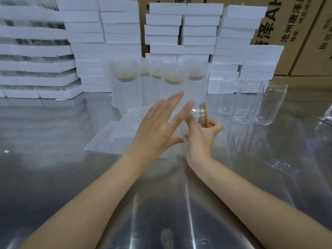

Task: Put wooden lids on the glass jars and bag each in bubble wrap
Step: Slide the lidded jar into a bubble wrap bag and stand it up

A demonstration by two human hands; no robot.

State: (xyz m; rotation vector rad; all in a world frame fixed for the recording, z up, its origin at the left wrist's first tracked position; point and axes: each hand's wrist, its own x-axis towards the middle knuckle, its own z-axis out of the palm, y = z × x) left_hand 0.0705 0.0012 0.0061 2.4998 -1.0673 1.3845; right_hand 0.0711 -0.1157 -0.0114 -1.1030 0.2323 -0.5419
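Right hand [203,139] gripping glass jar [196,113] by wooden lid [204,114], fingers [216,125] curling round it, left hand [158,126] hovering alongside, fingers [172,101] stretching straight, bubble wrap [115,139] lying on table [53,159]

The blurred jar [196,115] is partly hidden behind the left hand [158,123].

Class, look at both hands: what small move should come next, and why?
Probably the left hand should pick a bag from the bubble wrap pile. The right hand grips a jar with its wooden lid apparently on and seemingly unbagged, while the left is open above the pile.
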